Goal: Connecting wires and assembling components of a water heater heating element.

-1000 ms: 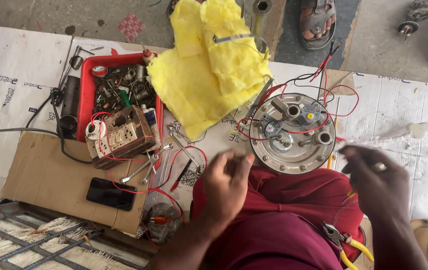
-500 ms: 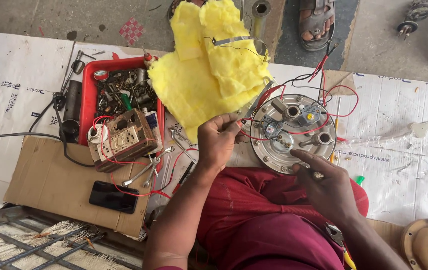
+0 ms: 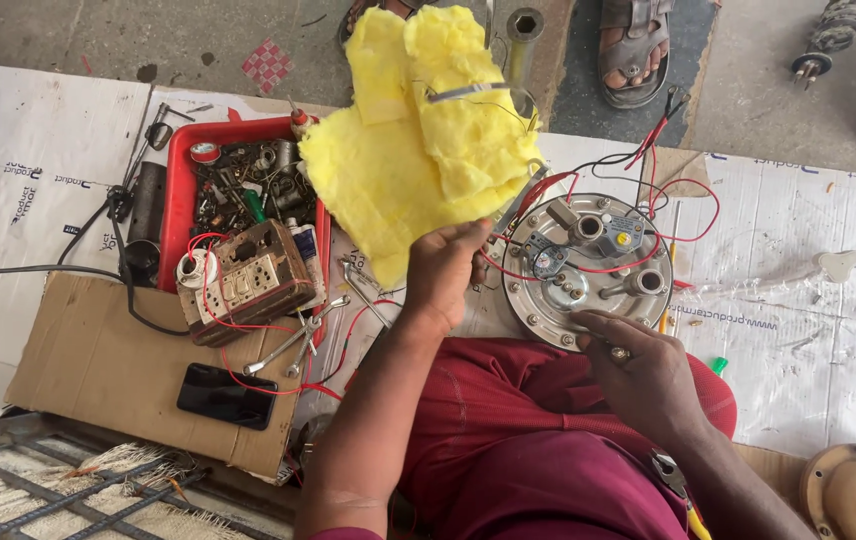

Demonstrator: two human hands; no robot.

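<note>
A round metal plate [image 3: 558,305] with fittings and red and black wires lies on the floor in front of my knees. My right hand [image 3: 638,365] rests on its near rim, fingers curled at the edge. My left hand [image 3: 445,270] is at the plate's left side, touching the lower edge of a big wad of yellow insulation [image 3: 418,140]; its fingers pinch the red wires there. Whether it grips the wires or the insulation I cannot tell.
A red tray [image 3: 180,200] of screws and small parts stands left, with a wooden switch board [image 3: 248,285] against it. Spanners [image 3: 293,340] and a black phone [image 3: 225,396] lie on cardboard. Pliers [image 3: 673,480] rest on my lap. A sandalled foot [image 3: 638,45] stands beyond.
My left hand has gone forward from my lap to the edge of the yellow insulation. My right hand has come in from the right and settled on the plate's near rim.
</note>
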